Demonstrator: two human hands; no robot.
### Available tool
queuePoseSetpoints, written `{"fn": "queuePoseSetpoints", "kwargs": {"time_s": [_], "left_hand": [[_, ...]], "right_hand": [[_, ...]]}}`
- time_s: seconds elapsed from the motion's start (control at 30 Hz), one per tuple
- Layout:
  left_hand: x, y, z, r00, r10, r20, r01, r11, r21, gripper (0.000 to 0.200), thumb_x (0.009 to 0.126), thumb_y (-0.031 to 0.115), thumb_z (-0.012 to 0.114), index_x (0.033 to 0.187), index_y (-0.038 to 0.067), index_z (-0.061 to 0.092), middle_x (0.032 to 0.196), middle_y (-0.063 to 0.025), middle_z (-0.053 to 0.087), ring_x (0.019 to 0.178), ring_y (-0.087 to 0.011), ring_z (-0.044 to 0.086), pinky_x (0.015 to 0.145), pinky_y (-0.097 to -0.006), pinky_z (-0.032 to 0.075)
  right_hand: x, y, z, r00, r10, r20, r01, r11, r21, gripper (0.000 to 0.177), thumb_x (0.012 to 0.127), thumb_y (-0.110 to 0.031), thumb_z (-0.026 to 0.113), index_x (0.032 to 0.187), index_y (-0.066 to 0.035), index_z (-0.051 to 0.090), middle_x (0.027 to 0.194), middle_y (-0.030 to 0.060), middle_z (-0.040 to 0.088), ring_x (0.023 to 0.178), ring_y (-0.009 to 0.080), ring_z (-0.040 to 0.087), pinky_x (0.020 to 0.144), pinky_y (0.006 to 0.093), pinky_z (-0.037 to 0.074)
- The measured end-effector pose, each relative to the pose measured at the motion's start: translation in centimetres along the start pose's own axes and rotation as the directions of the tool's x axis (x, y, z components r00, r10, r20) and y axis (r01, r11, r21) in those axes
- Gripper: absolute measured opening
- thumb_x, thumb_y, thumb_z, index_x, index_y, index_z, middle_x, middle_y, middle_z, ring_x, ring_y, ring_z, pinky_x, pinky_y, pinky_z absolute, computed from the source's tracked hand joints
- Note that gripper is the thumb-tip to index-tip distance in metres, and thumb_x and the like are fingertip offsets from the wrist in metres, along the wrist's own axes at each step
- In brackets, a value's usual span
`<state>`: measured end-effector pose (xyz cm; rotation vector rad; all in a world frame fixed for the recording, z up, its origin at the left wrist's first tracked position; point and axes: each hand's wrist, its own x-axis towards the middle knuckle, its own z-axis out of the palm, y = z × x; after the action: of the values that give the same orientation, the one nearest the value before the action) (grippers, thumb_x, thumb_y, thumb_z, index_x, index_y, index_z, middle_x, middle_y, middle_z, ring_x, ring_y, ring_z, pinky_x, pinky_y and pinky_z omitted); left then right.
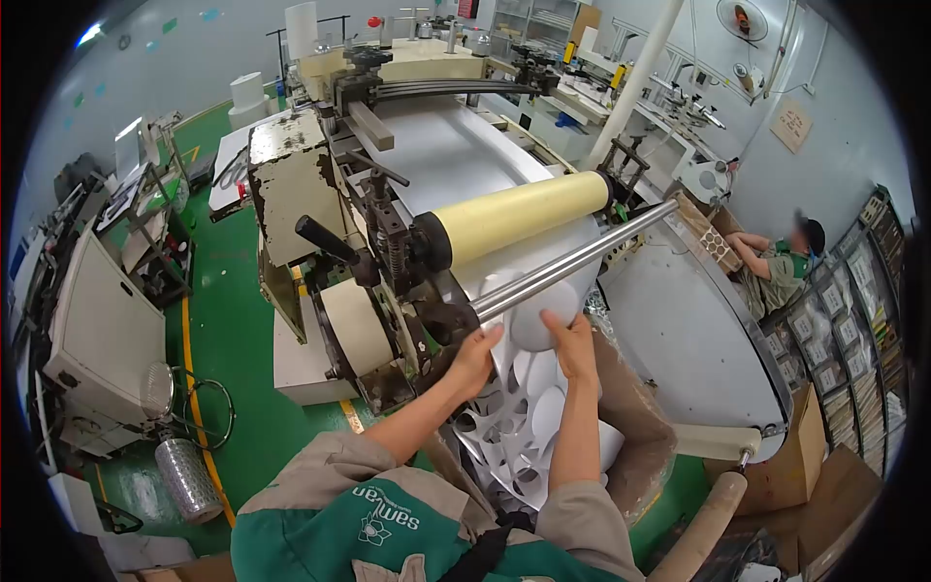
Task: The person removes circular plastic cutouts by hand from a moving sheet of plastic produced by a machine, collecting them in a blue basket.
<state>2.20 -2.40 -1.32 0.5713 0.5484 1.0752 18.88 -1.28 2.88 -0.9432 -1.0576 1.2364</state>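
My left hand [474, 363] is closed on the left edge of a white die-cut sheet [497, 454], just below a shiny metal roller [572, 261]. My right hand [573, 347] has its thumb and fingers on a round white disc [530, 328], close to the sheet. Below my hands the sheet hangs in crumpled folds, full of round holes, with several discs among it. It goes down into a brown cardboard box [635, 407]. Behind the metal roller, a yellow roller [524, 215] lies across the white web [451, 145] on the machine.
A black-handled lever [325, 237] and a side roll [359, 325] stand left of my hands. To the right is a large pale panel [693, 330] with a metal edge. A co-worker [776, 262] sits beyond it by a carton. Cabinets [102, 330] line the left.
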Motion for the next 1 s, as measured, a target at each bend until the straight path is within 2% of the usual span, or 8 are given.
{"fn": "queuePoseSetpoints", "kwargs": {"time_s": [0.17,0.3,0.4,0.53,0.73,0.77,0.83,1.0], "left_hand": [[-1.4,-0.1,0.4,0.999,-0.039,-0.006,0.039,0.988,0.147,0.036,0.088,0.030,0.052,0.111,0.003,0.052,0.107,-0.0030,0.056,0.099,-0.0114,0.051,0.087,-0.0282,0.039],[1.2,2.7,0.1,0.960,0.167,-0.224,-0.185,0.981,-0.062,0.030,0.087,0.027,0.053,0.103,0.002,0.054,0.098,-0.0049,0.057,0.091,-0.0116,0.053,0.078,-0.0260,0.042],[2.5,4.2,-0.9,0.965,0.256,-0.059,-0.255,0.967,0.022,0.028,0.089,0.024,0.052,0.097,-0.002,0.049,0.095,-0.0087,0.058,0.091,-0.0133,0.054,0.083,-0.0278,0.041],[1.9,3.1,1.0,0.934,0.281,-0.220,-0.308,0.946,-0.101,0.016,0.089,0.014,0.047,0.092,-0.001,0.051,0.101,-0.0104,0.058,0.092,-0.0133,0.053,0.084,-0.0276,0.039],[0.4,1.4,-1.2,0.959,0.027,-0.283,0.060,0.953,0.296,0.029,0.087,0.018,0.051,0.113,0.008,0.048,0.109,-0.0021,0.053,0.099,-0.0097,0.050,0.082,-0.0255,0.041],[0.8,1.1,-1.2,0.950,0.130,-0.284,-0.076,0.978,0.192,0.024,0.087,0.019,0.052,0.109,0.010,0.050,0.097,0.0014,0.053,0.088,-0.0079,0.047,0.074,-0.0246,0.039],[2.2,0.5,-1.9,0.964,0.204,-0.172,-0.197,0.979,0.053,0.022,0.087,0.020,0.052,0.108,0.011,0.051,0.092,0.0042,0.051,0.085,-0.0067,0.045,0.071,-0.0244,0.036],[0.1,0.2,-1.0,0.998,-0.053,-0.031,0.056,0.990,0.127,0.032,0.088,0.031,0.051,0.111,0.008,0.051,0.104,0.0013,0.056,0.091,-0.0090,0.051,0.078,-0.0247,0.038]], "right_hand": [[-1.2,1.2,-0.9,0.999,-0.031,-0.034,0.029,0.998,-0.057,0.040,0.078,-0.009,0.065,0.113,0.003,0.049,0.105,0.0089,0.058,0.097,0.0160,0.054,0.085,0.0278,0.042],[-2.2,5.7,-7.4,0.916,0.023,-0.400,0.136,0.921,0.366,0.044,0.083,-0.014,0.059,0.120,0.003,0.044,0.116,0.0089,0.052,0.106,0.0195,0.049,0.088,0.0311,0.041],[-3.7,3.2,-7.9,0.883,0.048,-0.467,0.177,0.887,0.426,0.041,0.084,-0.017,0.059,0.120,-0.003,0.045,0.113,0.0081,0.054,0.103,0.0221,0.053,0.087,0.0356,0.047],[-2.8,1.6,-6.8,0.900,0.126,-0.418,0.146,0.815,0.560,0.041,0.086,-0.017,0.057,0.121,0.000,0.043,0.115,0.0085,0.053,0.104,0.0224,0.051,0.090,0.0348,0.042],[0.2,0.3,-0.9,0.980,-0.011,-0.201,0.064,0.964,0.260,0.036,0.080,-0.009,0.064,0.112,0.001,0.051,0.106,0.0071,0.058,0.096,0.0175,0.056,0.085,0.0311,0.045],[0.7,0.3,0.0,0.992,-0.055,-0.117,0.079,0.975,0.207,0.035,0.080,-0.009,0.064,0.111,0.001,0.051,0.106,0.0068,0.058,0.095,0.0167,0.056,0.084,0.0294,0.044],[1.5,0.8,1.2,1.000,-0.014,-0.021,0.014,1.000,0.022,0.040,0.080,-0.007,0.062,0.114,0.006,0.048,0.108,0.0100,0.056,0.098,0.0162,0.053,0.085,0.0284,0.040],[-0.1,0.7,1.7,0.998,-0.028,0.053,0.024,0.998,0.059,0.042,0.079,-0.003,0.061,0.117,0.004,0.046,0.111,0.0092,0.054,0.100,0.0171,0.052,0.088,0.0289,0.039]]}}
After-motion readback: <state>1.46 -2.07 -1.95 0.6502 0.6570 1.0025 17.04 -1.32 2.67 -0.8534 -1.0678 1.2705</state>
